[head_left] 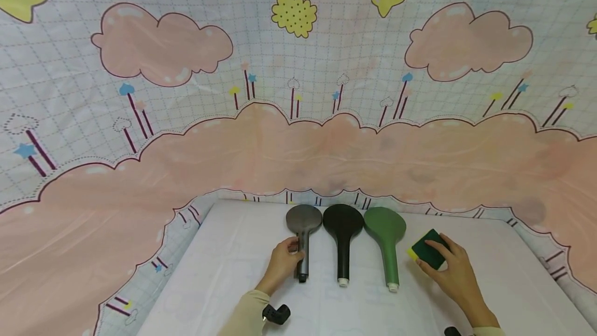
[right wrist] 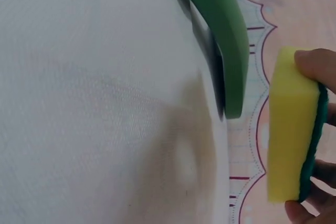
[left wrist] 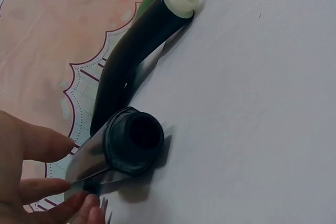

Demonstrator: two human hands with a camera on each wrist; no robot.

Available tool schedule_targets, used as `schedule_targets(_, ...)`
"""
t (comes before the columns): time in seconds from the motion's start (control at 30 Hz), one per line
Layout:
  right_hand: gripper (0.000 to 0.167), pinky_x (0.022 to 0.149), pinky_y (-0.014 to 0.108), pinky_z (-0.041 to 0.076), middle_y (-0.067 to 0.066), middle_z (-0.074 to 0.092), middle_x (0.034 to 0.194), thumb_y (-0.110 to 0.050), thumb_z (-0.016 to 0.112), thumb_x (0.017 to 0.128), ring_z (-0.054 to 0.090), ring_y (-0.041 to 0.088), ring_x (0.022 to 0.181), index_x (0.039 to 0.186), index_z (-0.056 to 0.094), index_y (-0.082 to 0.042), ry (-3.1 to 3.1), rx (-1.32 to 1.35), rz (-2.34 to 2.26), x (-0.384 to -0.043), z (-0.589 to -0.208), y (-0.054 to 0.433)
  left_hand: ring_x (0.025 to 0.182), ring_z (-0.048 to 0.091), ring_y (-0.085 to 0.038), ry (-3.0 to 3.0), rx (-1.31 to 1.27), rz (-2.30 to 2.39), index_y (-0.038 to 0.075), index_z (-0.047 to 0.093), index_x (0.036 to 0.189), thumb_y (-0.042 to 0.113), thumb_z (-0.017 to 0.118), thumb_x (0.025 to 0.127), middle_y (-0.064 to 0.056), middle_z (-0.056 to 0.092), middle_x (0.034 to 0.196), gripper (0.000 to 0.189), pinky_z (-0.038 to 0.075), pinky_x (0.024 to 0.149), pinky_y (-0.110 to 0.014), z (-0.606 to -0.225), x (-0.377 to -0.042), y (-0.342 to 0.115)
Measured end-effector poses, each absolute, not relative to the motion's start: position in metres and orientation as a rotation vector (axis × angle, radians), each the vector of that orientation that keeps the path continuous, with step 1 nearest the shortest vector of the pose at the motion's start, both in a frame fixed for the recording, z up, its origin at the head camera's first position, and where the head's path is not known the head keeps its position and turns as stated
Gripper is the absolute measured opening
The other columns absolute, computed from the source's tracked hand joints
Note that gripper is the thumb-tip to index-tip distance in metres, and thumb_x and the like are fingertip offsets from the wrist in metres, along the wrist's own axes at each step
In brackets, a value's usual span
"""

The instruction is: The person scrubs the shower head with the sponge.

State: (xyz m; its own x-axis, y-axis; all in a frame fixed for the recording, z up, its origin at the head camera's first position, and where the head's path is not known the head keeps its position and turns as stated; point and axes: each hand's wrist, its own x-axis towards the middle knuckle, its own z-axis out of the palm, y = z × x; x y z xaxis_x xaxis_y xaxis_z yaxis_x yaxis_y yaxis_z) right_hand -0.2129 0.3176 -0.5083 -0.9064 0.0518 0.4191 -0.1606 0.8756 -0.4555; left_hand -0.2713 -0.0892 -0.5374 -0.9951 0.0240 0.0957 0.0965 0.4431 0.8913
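Note:
Three shower heads lie side by side on the white table. The grey shower head (head_left: 303, 219) is leftmost; my left hand (head_left: 282, 262) grips its handle between thumb and fingers. In the left wrist view the dark, hollow end of that handle (left wrist: 137, 139) points toward the camera. Beside it lies the black shower head (head_left: 343, 222), then the green shower head (head_left: 386, 226), both with pale threaded ends. My right hand (head_left: 454, 271) holds a sponge (head_left: 430, 249) by its edges, right of the green one. The sponge (right wrist: 294, 129) has a yellow foam body and a dark green scouring side.
The white tabletop (head_left: 210, 284) stretches in front of and around the shower heads. Behind it hangs a printed cloth (head_left: 326, 154) with pink clouds and stars, which also surrounds the table's sides. A black device (head_left: 277, 314) is strapped at the left wrist.

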Motion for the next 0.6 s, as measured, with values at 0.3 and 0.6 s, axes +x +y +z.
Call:
schedule_targets(0.3,0.066,0.088,0.074,0.042,0.037,0.041,0.139,-0.043,0.079,0.079,0.04,0.06,0.121,0.127,0.059,-0.003,-2.783,0.082,0.657,-0.219,-0.514,0.323,0.11,0.063,-0.036,-2.511,-0.073,-1.595,-0.003,0.061,0.124,0.008,0.064,0.088,-0.021,0.064,0.123,0.037,0.054,0.088,-0.043,-0.523,-0.269,-0.094)
schedule_targets(0.6,0.068,0.09,0.073,0.042,0.039,0.041,0.138,-0.038,0.081,0.077,0.04,0.063,0.12,0.13,0.057,-0.002,-2.901,0.063,0.651,-0.223,-0.52,0.327,0.108,0.064,-0.036,-2.474,-0.158,-1.536,-0.002,0.062,0.124,0.007,0.064,0.088,-0.02,0.063,0.121,0.036,0.054,0.084,-0.041,-0.508,-0.27,-0.088)
